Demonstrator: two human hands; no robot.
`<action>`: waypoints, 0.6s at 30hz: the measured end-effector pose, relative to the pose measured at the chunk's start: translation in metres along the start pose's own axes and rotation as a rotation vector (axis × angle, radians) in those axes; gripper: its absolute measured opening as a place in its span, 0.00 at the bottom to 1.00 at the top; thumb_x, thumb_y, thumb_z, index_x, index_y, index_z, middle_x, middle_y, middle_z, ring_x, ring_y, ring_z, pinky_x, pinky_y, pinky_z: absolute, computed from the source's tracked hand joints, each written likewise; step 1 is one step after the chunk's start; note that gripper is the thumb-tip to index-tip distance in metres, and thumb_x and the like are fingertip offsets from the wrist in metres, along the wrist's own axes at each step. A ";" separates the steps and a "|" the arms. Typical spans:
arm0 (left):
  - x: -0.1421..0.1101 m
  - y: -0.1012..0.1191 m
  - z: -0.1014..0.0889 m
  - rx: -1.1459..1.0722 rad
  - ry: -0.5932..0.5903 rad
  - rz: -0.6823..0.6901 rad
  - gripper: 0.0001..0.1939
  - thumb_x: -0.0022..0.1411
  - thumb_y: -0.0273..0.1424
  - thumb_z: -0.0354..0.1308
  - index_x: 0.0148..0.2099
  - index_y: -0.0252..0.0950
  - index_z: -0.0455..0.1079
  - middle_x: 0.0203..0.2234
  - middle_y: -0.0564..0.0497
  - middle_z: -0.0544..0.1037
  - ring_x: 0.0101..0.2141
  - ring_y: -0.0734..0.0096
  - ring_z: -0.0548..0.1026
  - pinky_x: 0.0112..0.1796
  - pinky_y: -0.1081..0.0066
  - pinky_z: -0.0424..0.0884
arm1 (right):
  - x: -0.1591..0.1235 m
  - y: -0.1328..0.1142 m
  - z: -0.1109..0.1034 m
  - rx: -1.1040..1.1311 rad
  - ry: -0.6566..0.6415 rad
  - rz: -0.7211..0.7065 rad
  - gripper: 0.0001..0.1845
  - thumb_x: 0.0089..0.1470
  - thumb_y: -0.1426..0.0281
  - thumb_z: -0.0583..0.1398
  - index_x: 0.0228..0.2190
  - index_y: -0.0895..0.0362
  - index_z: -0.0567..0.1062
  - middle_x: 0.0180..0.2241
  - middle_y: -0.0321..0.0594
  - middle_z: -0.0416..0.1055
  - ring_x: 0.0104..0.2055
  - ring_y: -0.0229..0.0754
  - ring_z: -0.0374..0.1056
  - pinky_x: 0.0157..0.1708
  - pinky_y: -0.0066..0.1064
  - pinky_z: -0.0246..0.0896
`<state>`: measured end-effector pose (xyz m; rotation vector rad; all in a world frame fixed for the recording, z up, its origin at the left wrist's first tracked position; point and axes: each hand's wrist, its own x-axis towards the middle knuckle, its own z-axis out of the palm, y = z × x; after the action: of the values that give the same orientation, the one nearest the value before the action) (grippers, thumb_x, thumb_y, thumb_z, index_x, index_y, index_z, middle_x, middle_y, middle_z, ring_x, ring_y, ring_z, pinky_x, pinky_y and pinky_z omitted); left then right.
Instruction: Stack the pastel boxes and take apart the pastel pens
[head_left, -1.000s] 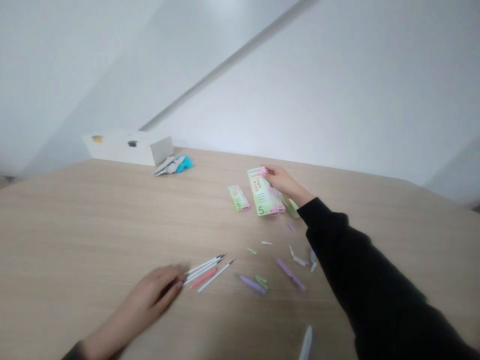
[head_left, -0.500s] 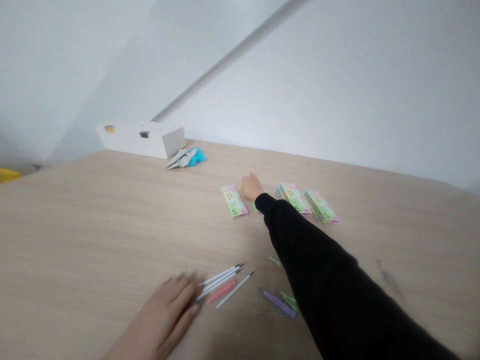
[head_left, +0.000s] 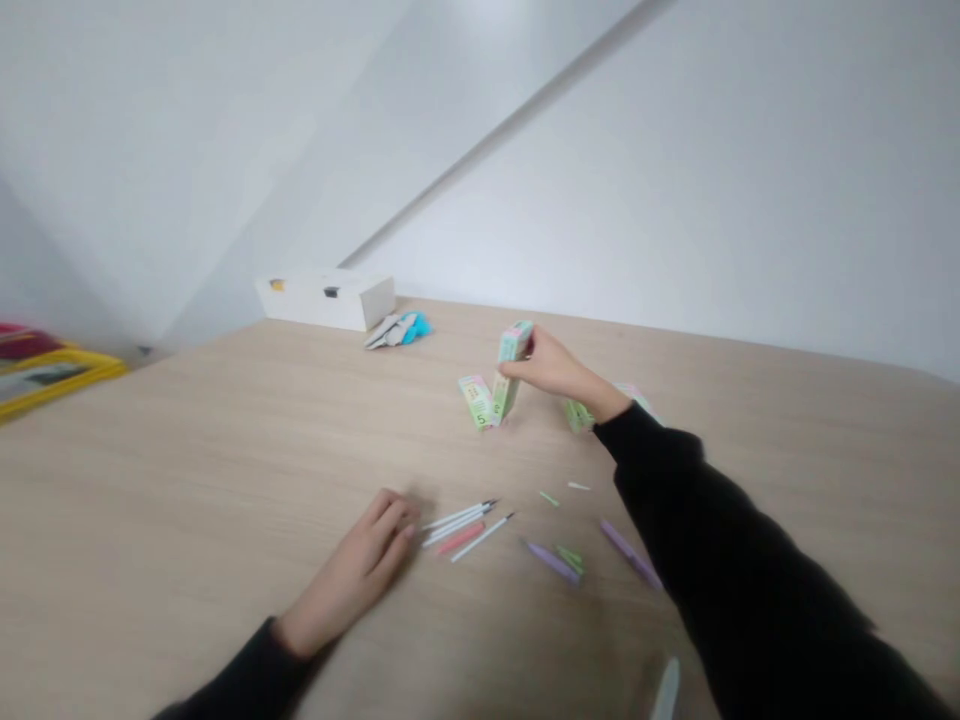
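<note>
Toward the far edge of the wooden table [head_left: 225,430], my right hand [head_left: 553,364] grips an oblong green-and-pink cardboard box [head_left: 513,342]; my left hand [head_left: 375,548] rests, fingers loosely half-curled.

This looks like an office or a plain work room, but I can't tell which. A big wood-look table [head_left: 225,450] stands by a white wall [head_left: 675,200]. On it are thin white sticks [head_left: 469,541] with dark tips, purple pen-like pieces [head_left: 553,562], small green-and-pink boxes [head_left: 472,398] and a long white box [head_left: 307,308].
</note>
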<state>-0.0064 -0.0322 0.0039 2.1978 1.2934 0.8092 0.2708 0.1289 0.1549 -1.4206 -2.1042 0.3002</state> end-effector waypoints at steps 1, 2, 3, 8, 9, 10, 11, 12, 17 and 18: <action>0.000 0.001 0.000 -0.018 0.014 -0.001 0.15 0.73 0.38 0.42 0.45 0.38 0.68 0.42 0.46 0.71 0.44 0.64 0.72 0.48 0.65 0.71 | -0.021 -0.007 -0.011 0.139 0.078 -0.056 0.24 0.47 0.64 0.66 0.45 0.59 0.68 0.42 0.43 0.75 0.40 0.43 0.72 0.38 0.32 0.67; 0.000 0.003 0.001 -0.034 0.024 0.000 0.15 0.73 0.38 0.42 0.45 0.38 0.68 0.42 0.46 0.70 0.43 0.64 0.72 0.48 0.64 0.70 | -0.042 -0.013 -0.020 0.228 0.124 -0.091 0.27 0.44 0.63 0.68 0.45 0.57 0.67 0.43 0.42 0.75 0.40 0.44 0.72 0.39 0.34 0.68; 0.001 0.006 0.001 -0.047 0.032 0.005 0.15 0.73 0.39 0.42 0.46 0.38 0.68 0.42 0.46 0.70 0.43 0.64 0.72 0.47 0.64 0.70 | -0.063 -0.017 -0.026 0.281 0.130 -0.097 0.27 0.43 0.63 0.69 0.43 0.56 0.66 0.42 0.41 0.75 0.40 0.44 0.72 0.40 0.36 0.67; 0.001 0.024 0.007 -0.084 0.091 0.053 0.15 0.73 0.38 0.44 0.46 0.37 0.68 0.42 0.46 0.69 0.43 0.63 0.71 0.47 0.62 0.69 | -0.130 -0.019 -0.037 0.259 0.139 0.102 0.25 0.42 0.59 0.69 0.38 0.55 0.67 0.38 0.40 0.75 0.40 0.47 0.72 0.40 0.40 0.66; 0.000 0.028 0.009 -0.085 0.093 0.064 0.14 0.73 0.38 0.44 0.47 0.37 0.68 0.42 0.45 0.69 0.43 0.63 0.71 0.48 0.62 0.69 | -0.134 -0.017 -0.038 0.263 0.152 0.132 0.26 0.43 0.58 0.69 0.40 0.55 0.67 0.38 0.41 0.75 0.40 0.47 0.72 0.40 0.39 0.67; -0.001 0.032 0.010 -0.084 0.088 0.075 0.14 0.73 0.38 0.44 0.47 0.37 0.68 0.42 0.45 0.69 0.43 0.63 0.71 0.48 0.62 0.69 | -0.135 -0.015 -0.039 0.254 0.149 0.158 0.27 0.43 0.57 0.68 0.41 0.55 0.66 0.39 0.41 0.75 0.39 0.47 0.72 0.39 0.39 0.67; -0.002 0.035 0.011 -0.079 0.076 0.084 0.15 0.73 0.38 0.44 0.47 0.37 0.68 0.42 0.45 0.69 0.43 0.63 0.71 0.48 0.62 0.69 | -0.132 -0.012 -0.039 0.236 0.133 0.182 0.28 0.44 0.56 0.68 0.42 0.55 0.65 0.38 0.41 0.75 0.38 0.46 0.72 0.38 0.38 0.67; -0.004 0.038 0.012 -0.071 0.064 0.089 0.15 0.73 0.38 0.44 0.47 0.37 0.68 0.42 0.45 0.69 0.44 0.63 0.71 0.48 0.62 0.69 | -0.127 -0.009 -0.038 0.210 0.114 0.210 0.29 0.44 0.55 0.67 0.43 0.56 0.65 0.38 0.42 0.75 0.37 0.46 0.72 0.37 0.36 0.66; -0.012 0.043 0.015 0.000 0.009 0.059 0.14 0.73 0.36 0.43 0.48 0.36 0.68 0.43 0.45 0.70 0.45 0.63 0.72 0.50 0.62 0.71 | -0.075 0.014 -0.015 0.045 0.019 0.364 0.29 0.50 0.56 0.64 0.47 0.62 0.69 0.43 0.51 0.76 0.43 0.49 0.72 0.38 0.32 0.65; -0.013 0.041 0.016 0.022 -0.001 0.058 0.14 0.73 0.36 0.43 0.48 0.36 0.68 0.43 0.45 0.70 0.44 0.63 0.73 0.50 0.61 0.72 | -0.061 0.019 -0.008 0.022 -0.006 0.370 0.27 0.51 0.56 0.63 0.45 0.63 0.71 0.43 0.51 0.76 0.43 0.49 0.72 0.38 0.32 0.65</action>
<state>0.0250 -0.0641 0.0158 2.2626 1.2489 0.8197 0.3065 0.0809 0.1318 -1.7945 -1.8262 0.4690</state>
